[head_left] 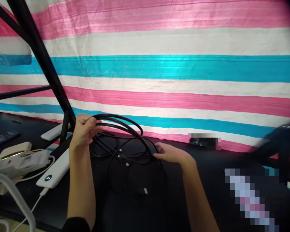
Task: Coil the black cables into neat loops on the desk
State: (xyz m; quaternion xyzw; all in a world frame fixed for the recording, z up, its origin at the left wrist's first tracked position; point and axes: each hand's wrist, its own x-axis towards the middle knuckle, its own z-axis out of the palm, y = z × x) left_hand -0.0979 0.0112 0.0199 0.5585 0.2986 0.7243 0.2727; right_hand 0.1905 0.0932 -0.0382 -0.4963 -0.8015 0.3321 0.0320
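1. Lying partly on the black table (207, 167) and partly lifted, a bundle of black cables (125, 141) sits between the two hands, its upper loops arching up off the surface.
2. The left hand (83, 130) is closed around the top of those loops, fingers curled tight on the strands, holding them above the table.
3. The right hand (170, 153) rests flat and open at the right edge of the coil, fingers stretched out and touching the outer loop, clasping nothing.
4. Thinner cable ends with small plugs (145, 190) trail loose on the table below the coil.
5. A slanted black metal frame (42, 54) stands just behind the left hand.
6. To the left lies a white power bank (53, 172) with a small lit ring and a white cord (37, 203) plugged into its near end.
7. Further left sit other white devices (16, 161), piled close together.
8. Behind everything hangs a striped sheet (174, 64) in pink, white and blue.
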